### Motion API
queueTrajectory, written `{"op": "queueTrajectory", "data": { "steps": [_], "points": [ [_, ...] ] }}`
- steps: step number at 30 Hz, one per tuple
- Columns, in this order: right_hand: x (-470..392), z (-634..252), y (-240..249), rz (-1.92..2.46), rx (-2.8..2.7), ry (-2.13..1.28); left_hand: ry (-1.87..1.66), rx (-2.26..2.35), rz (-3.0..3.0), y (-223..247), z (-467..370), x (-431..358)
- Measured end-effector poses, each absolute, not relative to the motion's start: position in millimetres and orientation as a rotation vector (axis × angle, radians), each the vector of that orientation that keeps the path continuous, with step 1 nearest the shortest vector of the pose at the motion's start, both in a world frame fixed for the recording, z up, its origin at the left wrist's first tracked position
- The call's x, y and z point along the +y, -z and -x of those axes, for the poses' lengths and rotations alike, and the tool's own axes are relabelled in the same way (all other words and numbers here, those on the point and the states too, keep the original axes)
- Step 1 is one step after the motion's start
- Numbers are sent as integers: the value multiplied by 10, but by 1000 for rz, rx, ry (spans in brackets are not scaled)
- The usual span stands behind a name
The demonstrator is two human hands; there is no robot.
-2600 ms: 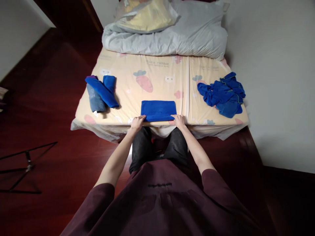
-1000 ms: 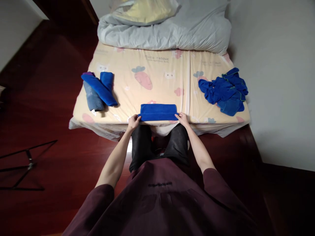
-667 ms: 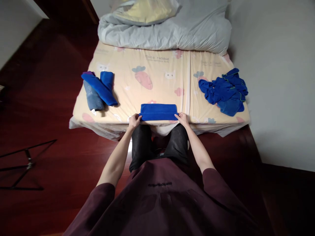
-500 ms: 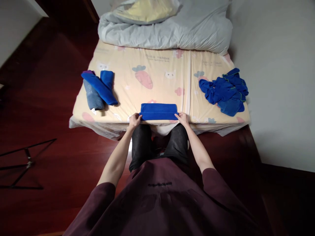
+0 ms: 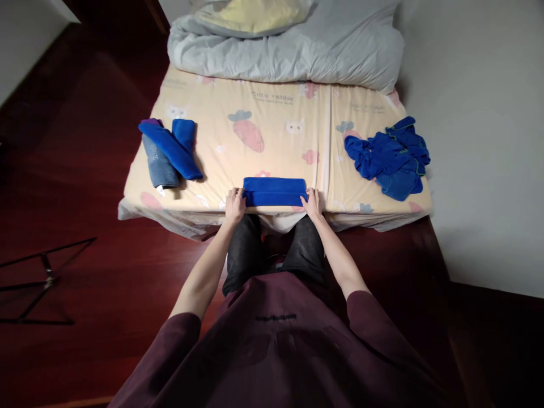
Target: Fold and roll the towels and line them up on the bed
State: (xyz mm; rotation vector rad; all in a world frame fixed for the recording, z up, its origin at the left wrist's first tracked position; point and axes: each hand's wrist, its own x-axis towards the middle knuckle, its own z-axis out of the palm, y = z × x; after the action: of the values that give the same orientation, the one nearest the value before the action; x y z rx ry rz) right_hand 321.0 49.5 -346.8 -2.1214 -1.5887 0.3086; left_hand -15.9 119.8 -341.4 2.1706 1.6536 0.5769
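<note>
Cloth, blue and folded [image 5: 274,192], lower center of frame, lying flat on the bedsheet [image 5: 280,150] close to the bed's near edge. Shape is a wide, low rectangle; a crease line runs lengthwise, with a folded strip along the near side.

Left hand [image 5: 235,204] at the cloth's left end, right hand [image 5: 313,203] at its right end. Both touch it, fingers bent, thumbs toward the cloth. Hands are small in view, so can't tell whether the ends are actually pinched or just pressed.

Left side of frame, on the bed: grey-blue roll [image 5: 158,165], with a blue roll [image 5: 187,161] lying slantwise over it, and a shorter blue roll [image 5: 185,131] just beside, upper right of that group. Bit of purple at the group's top left.

Right side of frame: crumpled blue pile [image 5: 391,158] with green trim, loose, well apart from the cloth.

Top center: pale grey duvet [image 5: 306,59] bunched across the bed, yellow pillow [image 5: 255,14] on it, cut by the frame edge. Lower left: black stand legs [image 5: 49,281] on the dark red floor [image 5: 97,192]. Maroon shirt [image 5: 272,351] fills bottom center.
</note>
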Motion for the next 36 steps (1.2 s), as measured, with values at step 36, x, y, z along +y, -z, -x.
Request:
{"op": "queueTrajectory", "data": {
  "steps": [36],
  "points": [
    [266, -3266, 3360, 1994, -2003, -360, -245, 1449, -2343, 3333, 176, 1138]
  ]
}}
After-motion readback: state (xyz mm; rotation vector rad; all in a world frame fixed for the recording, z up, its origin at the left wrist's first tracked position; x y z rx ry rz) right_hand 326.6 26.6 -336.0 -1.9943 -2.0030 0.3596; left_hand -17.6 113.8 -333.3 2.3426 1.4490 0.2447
